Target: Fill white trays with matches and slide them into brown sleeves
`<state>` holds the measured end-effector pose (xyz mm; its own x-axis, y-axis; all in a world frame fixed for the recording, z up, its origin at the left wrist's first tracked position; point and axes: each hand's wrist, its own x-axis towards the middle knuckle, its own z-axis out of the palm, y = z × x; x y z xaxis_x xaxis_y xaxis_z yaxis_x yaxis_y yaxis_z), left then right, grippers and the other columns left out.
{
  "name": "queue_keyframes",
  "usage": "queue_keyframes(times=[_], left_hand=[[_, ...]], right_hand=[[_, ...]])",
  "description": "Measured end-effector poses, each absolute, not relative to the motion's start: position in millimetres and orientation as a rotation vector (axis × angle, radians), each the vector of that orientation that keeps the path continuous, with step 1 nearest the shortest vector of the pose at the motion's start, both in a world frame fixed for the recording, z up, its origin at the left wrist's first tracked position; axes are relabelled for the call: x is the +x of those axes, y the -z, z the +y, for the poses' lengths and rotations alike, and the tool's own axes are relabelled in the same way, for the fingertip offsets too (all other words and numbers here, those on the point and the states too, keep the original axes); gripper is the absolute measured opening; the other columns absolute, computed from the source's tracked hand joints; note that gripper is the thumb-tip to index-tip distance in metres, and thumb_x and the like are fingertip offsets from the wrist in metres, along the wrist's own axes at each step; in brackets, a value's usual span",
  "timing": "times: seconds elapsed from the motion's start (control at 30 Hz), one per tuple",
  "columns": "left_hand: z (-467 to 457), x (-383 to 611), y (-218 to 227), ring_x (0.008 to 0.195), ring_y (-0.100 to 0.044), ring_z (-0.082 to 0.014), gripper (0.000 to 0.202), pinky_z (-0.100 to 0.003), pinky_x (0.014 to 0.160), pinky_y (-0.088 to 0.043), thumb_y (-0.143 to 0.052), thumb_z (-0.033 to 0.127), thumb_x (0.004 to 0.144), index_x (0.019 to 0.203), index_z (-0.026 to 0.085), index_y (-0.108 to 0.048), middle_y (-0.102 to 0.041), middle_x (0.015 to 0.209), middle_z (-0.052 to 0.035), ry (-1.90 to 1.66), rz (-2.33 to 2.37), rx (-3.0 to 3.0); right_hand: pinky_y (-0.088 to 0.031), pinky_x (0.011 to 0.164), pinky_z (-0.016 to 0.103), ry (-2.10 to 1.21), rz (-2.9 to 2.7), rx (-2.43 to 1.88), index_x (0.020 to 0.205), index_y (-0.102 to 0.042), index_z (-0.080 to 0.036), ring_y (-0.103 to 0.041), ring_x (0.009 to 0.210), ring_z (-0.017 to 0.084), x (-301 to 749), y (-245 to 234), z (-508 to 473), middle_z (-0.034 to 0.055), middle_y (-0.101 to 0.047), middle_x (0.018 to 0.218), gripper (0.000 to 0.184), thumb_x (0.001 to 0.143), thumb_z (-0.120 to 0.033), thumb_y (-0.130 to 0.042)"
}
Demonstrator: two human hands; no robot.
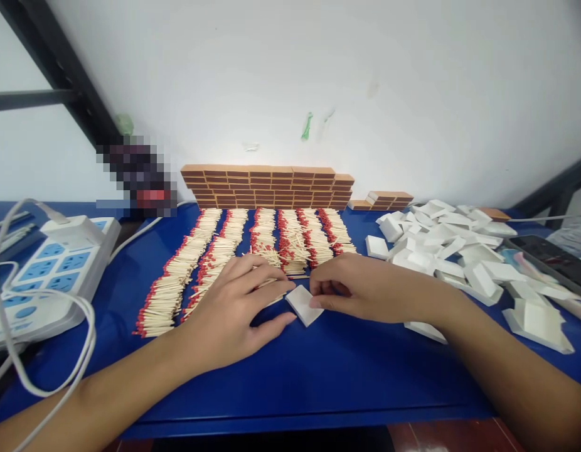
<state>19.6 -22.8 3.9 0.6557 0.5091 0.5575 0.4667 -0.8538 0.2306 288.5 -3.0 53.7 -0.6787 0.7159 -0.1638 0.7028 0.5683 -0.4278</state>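
A small white matchbox tray lies on the blue table between my two hands. My left hand rests palm down beside it, thumb and forefinger at the tray's left edge, with a few matchsticks under the fingers. My right hand pinches the tray's right corner with its fingertips. Just behind the hands lie several rows of red-tipped matches.
A wall of stacked brown matchbox sleeves stands at the back, with a smaller stack to its right. A heap of white trays fills the right side. A power strip with cables lies left; a dark phone far right.
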Motion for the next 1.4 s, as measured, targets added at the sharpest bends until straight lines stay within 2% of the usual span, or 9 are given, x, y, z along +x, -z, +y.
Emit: queue_keyframes(times=[0.1,0.2,0.27,0.4,0.6,0.83,1.0,1.17,1.4], left_hand=[[-22.7,18.1,-2.0,0.131,-0.057,-0.0344,0.041,-0.057,0.11,-0.048,-0.075,0.036,0.098,0.136,0.022,-0.068,-0.07,0.137,-0.0124,-0.882,0.864,2.839],[-23.2,18.2,-0.7,0.139,-0.051,-0.0374,0.043,-0.061,0.114,-0.044,-0.077,0.037,0.096,0.136,0.024,-0.069,-0.064,0.147,-0.013,-0.81,0.863,2.858],[-23.6,19.6,-0.1,0.14,-0.051,-0.0376,0.04,-0.061,0.115,-0.043,-0.078,0.037,0.095,0.132,0.024,-0.071,-0.062,0.151,-0.0124,-0.801,0.866,2.856],[-24.0,24.1,1.1,0.138,-0.052,-0.0372,0.034,-0.059,0.113,-0.042,-0.079,0.039,0.094,0.123,0.022,-0.073,-0.065,0.147,-0.0129,-0.835,0.9,2.834],[-25.9,26.1,0.8,0.137,-0.053,-0.0349,0.024,-0.056,0.112,-0.042,-0.078,0.037,0.094,0.113,0.023,-0.074,-0.067,0.143,-0.0103,-0.837,0.892,2.783],[-23.7,21.8,-2.0,0.136,-0.054,-0.0319,0.023,-0.053,0.115,-0.041,-0.079,0.034,0.093,0.113,0.023,-0.074,-0.069,0.137,-0.009,-0.891,0.879,2.747],[-22.3,20.3,-3.2,0.135,-0.055,-0.0306,0.021,-0.052,0.116,-0.041,-0.079,0.033,0.094,0.112,0.025,-0.073,-0.069,0.137,-0.0073,-0.907,0.883,2.727],[-21.7,18.9,-3.4,0.135,-0.054,-0.0297,0.022,-0.052,0.116,-0.041,-0.079,0.033,0.094,0.114,0.025,-0.072,-0.069,0.136,-0.0065,-0.905,0.887,2.724],[-22.7,18.8,-2.8,0.135,-0.054,-0.0303,0.022,-0.052,0.115,-0.042,-0.079,0.032,0.094,0.113,0.025,-0.072,-0.069,0.136,-0.0067,-0.917,0.886,2.719]], right_hand=[[-0.044,0.066,0.03,-0.756,-2.727,-1.171,0.098,-0.076,-0.023,-0.065,0.071,0.016,287.0,-54.3,-1.2,0.0012,-0.077,0.088,0.014,0.1,-0.027,-0.063],[-0.047,0.07,0.031,-0.682,-2.678,-1.166,0.099,-0.078,-0.025,-0.069,0.079,0.019,297.9,-57.6,7.0,0.0026,-0.08,0.094,0.018,0.102,-0.033,-0.062],[-0.045,0.066,0.031,-0.619,-2.643,-1.232,0.099,-0.079,-0.026,-0.067,0.074,0.019,308.9,-59.3,13.7,0.0024,-0.079,0.09,0.019,0.101,-0.038,-0.064],[-0.042,0.061,0.031,-0.594,-2.633,-1.325,0.097,-0.081,-0.027,-0.065,0.069,0.018,323.2,-57.8,24.1,0.0024,-0.078,0.086,0.017,0.096,-0.04,-0.069],[-0.043,0.061,0.03,-0.648,-2.65,-1.431,0.087,-0.076,-0.022,-0.063,0.068,0.017,320.2,-53.2,25.8,0.0034,-0.074,0.082,0.02,0.095,-0.037,-0.067],[-0.042,0.06,0.029,-0.699,-2.639,-1.47,0.085,-0.073,-0.023,-0.063,0.068,0.017,323.6,-50.7,25.4,0.0016,-0.074,0.081,0.011,0.092,-0.031,-0.068],[-0.045,0.06,0.029,-0.714,-2.632,-1.465,0.088,-0.074,-0.024,-0.063,0.069,0.016,325.3,-48.8,26.2,0.0014,-0.074,0.083,0.015,0.095,-0.036,-0.067],[-0.042,0.06,0.029,-0.707,-2.653,-1.445,0.085,-0.075,-0.023,-0.061,0.067,0.016,322.9,-51.9,22.8,0.0011,-0.073,0.081,0.009,0.09,-0.021,-0.067],[-0.04,0.059,0.029,-0.703,-2.657,-1.45,0.083,-0.074,-0.023,-0.059,0.065,0.015,319.2,-52.6,20.1,0.001,-0.071,0.079,0.01,0.09,-0.021,-0.068]])
